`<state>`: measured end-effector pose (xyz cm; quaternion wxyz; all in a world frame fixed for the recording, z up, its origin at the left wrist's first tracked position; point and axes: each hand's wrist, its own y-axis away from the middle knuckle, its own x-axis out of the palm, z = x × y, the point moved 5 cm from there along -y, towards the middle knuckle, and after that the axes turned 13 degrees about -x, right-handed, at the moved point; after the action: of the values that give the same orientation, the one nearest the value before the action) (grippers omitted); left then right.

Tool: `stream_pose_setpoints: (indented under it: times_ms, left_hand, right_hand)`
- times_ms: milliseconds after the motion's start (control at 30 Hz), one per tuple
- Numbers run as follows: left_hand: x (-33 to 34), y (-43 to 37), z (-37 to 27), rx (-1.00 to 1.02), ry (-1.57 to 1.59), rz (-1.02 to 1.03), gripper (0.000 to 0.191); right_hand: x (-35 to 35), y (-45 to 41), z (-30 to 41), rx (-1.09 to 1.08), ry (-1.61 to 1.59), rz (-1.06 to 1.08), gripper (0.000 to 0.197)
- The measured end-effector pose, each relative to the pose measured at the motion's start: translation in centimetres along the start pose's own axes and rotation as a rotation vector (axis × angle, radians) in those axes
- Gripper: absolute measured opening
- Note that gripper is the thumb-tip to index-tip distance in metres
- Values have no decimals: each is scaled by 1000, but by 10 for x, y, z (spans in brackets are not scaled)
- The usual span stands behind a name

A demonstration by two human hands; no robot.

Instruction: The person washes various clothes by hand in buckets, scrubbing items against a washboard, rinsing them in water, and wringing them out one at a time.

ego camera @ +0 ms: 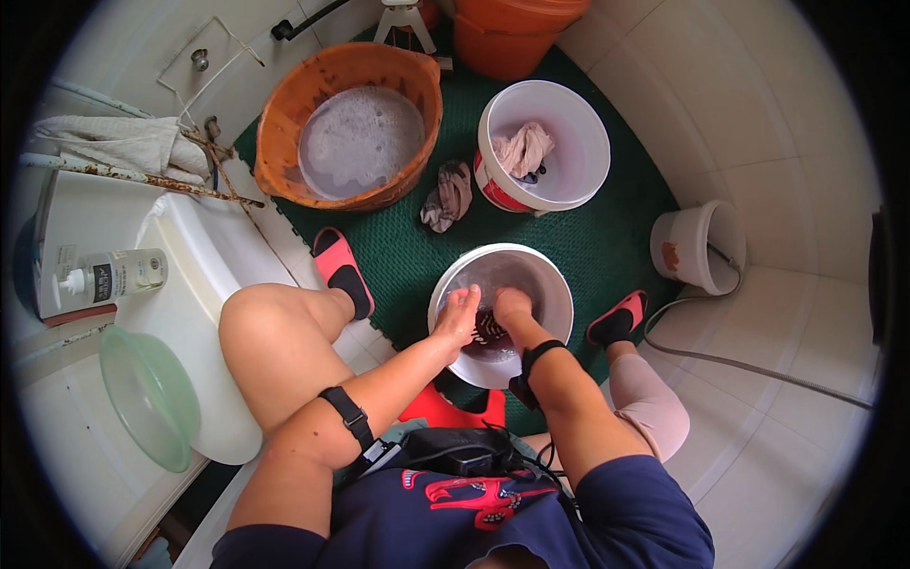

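Note:
Between my knees stands a white bucket [564, 288] of cloudy water. A dark cloth with a white pattern [488, 328] lies in it, mostly under the surface. My left hand [458, 316] is over the bucket's left part, wet, fingers extended, and nothing shows in its grasp. On the other side of the cloth, my right hand [513, 306] reaches down into the water. Its fingertips are hidden, so I cannot see whether they grip anything.
Ahead are an orange tub [277, 153] of sudsy water, a second white bucket [593, 149] holding pink cloth [526, 149], and a crumpled cloth [448, 197] on the green mat [398, 245]. A small bucket [672, 245] with a shower hose [753, 363] stands right. A green basin [153, 398] sits left.

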<state>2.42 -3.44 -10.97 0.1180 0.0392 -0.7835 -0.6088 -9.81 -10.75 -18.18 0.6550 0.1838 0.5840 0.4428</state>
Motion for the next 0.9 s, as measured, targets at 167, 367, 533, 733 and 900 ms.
stream_pose_setpoints:
  times_ms: [167, 367, 533, 733, 900]
  left_hand:
    - [0, -7, 6, -185, 222, 90, 75]
    - [19, -21, 4, -263, 447, 461, 81]
    - [31, -29, -3, -46, 601, 546, 45]
    - [33, -42, 8, -105, 652, 534, 45]
    - [29, -21, 5, -164, 685, 442, 45]
  right_hand:
    - [-73, 85, 29, -458, -297, -591, 25]
    - [-144, 227, 75, -849, -543, -774, 30]
    - [-130, 234, 63, -775, -925, -787, 30]
    - [-82, 171, 77, -672, -373, -905, 34]
    - [-82, 128, 69, -593, -504, -980, 30]
